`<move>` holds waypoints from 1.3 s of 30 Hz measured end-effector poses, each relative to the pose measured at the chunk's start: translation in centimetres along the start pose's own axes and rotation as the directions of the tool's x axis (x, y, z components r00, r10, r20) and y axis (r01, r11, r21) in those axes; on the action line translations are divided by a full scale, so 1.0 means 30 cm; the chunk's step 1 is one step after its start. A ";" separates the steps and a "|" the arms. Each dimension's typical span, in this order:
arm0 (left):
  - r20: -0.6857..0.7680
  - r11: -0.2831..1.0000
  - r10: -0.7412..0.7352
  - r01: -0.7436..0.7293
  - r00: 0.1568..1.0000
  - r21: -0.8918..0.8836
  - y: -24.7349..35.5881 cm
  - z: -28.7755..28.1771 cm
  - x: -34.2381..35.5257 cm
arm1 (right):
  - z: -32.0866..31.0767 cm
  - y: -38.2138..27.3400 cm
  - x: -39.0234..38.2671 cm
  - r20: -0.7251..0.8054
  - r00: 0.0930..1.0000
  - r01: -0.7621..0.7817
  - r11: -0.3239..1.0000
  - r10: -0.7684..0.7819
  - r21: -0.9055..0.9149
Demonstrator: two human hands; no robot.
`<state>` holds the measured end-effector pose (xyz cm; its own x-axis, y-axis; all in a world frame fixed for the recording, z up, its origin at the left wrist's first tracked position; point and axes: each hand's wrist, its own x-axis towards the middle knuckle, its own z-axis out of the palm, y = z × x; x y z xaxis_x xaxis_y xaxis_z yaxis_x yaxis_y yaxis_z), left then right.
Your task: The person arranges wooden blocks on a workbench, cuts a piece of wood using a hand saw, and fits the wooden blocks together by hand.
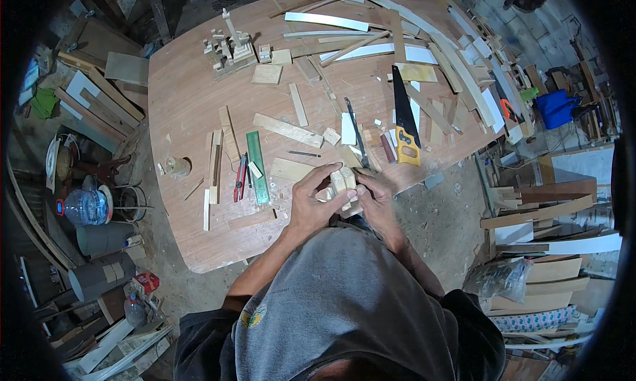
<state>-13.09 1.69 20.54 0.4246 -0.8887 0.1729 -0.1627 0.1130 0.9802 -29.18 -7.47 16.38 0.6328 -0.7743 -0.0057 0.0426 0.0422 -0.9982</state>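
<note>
Both my hands hold a small pale wooden piece (343,180) close to the table's near edge. It looks like short blocks set side by side, partly covered by my fingers. My left hand (313,199) is closed on its left side, the thumb reaching across the front. My right hand (376,202) grips the opposite side with bent fingers. Just beyond my hands lie a dark slim metal tool (358,133) and a pencil (304,154). A handsaw (405,119) with a yellow handle rests to the right. Left of my hands are a green strip (258,166) and a red-handled tool (240,179).
The brown wooden table (199,248) carries many loose strips and offcuts. A small wooden model (228,50) stands at the far left, near flat wood blocks (267,74). Long white-faced strips (328,21) pile up at the back. A roll of tape (177,166) sits near the left edge.
</note>
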 end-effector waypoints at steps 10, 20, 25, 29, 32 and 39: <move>-0.006 0.872 -0.274 0.245 0.962 -0.424 -0.043 0.019 -0.003 | 0.054 -0.099 0.032 -0.028 0.999 -0.034 0.993 0.031 -0.111; -0.032 0.746 -0.440 0.345 0.898 -0.570 -0.114 0.007 -0.001 | 0.062 -0.079 0.071 -0.030 0.969 -0.247 0.967 0.245 -0.069; 0.024 0.571 -0.490 0.341 0.872 -0.746 -0.121 -0.007 -0.003 | 0.080 -0.109 0.097 0.050 0.943 -0.321 0.941 0.328 -0.104; 0.044 0.544 -0.464 0.324 0.885 -0.774 -0.149 -0.024 -0.014 | 0.091 -0.096 0.097 0.053 0.909 -0.417 0.905 0.414 0.083; 0.053 0.694 -0.288 0.246 0.956 -0.676 -0.121 -0.043 -0.011 | 0.071 -0.106 0.085 0.245 0.785 -0.617 0.683 0.569 0.391; 0.071 0.846 -0.143 0.159 0.987 -0.509 -0.013 -0.073 0.041 | 0.097 -0.097 0.060 0.298 0.864 -0.494 0.567 0.407 0.659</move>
<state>-10.54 1.53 20.59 0.3790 -0.9251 0.0239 0.3828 0.1802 0.9061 -25.92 -7.16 19.44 0.7938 -0.4636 -0.3936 0.2206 0.8226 -0.5240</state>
